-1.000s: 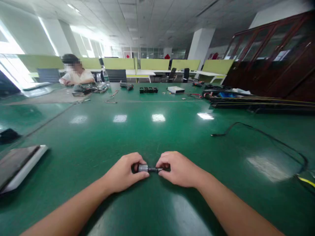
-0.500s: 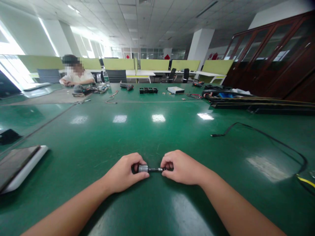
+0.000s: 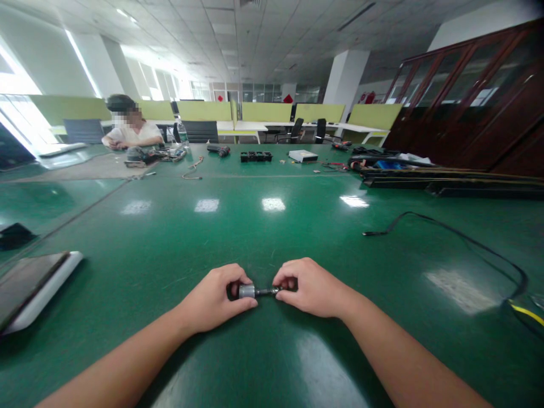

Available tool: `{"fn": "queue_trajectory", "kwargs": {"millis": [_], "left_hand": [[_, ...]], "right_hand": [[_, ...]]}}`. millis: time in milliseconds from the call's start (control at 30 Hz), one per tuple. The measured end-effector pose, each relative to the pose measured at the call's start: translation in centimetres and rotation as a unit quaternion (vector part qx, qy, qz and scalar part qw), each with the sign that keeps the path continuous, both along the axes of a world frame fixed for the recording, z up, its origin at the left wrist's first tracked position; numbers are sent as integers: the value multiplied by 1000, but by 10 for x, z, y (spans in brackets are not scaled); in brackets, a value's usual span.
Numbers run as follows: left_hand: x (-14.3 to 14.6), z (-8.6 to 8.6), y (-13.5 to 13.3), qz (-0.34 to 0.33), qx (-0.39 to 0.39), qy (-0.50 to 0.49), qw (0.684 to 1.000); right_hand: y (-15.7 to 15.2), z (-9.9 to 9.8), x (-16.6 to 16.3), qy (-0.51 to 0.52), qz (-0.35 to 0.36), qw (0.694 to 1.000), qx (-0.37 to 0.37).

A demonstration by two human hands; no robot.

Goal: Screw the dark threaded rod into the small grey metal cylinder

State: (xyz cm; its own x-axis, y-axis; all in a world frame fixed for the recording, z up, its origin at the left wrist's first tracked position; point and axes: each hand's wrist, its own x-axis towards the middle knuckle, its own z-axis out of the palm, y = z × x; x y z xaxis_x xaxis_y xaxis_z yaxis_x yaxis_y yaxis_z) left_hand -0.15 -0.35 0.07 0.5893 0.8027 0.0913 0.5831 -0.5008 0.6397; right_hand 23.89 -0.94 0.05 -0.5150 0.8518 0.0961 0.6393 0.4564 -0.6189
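Item: a black object, at the far left edge of my green table. Item: a flat case, dark on top, white along its side, lying nearer to me. Item: a seated person in a white top, across the table, forearms on the surface. Item: a clear bottle, upright. Item: a thin pale cable, loosely bent.

Item: my left hand — thumb and fingers closed round a short grey metal cylinder, which lies on its side in front of me, at the middle. Item: a black segmented block, well beyond. Item: a slim dark shaft, running rightward from the cylinder. Item: my right hand — thumb and forefinger brought round the shaft's bright end; whether they press it or lie loose, I cannot tell.

Item: a silver box, far side. Item: a long black cable, curving. Item: a yellow strip, right edge.
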Motion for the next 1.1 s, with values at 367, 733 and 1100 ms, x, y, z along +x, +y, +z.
{"fn": "queue_trajectory", "kwargs": {"millis": [367,733,1100], "left_hand": [[-2,-5,1,10,-6,-7,1000],[-2,0,1,-10,0,-22,1000],[0,-3,-1,25,11,0,1000]], "right_hand": [[-1,-8,-16,42,22,998,36],[-6,-10,-27,58,9,998,35],[-7,-10,-30,13,21,997,67]]}}
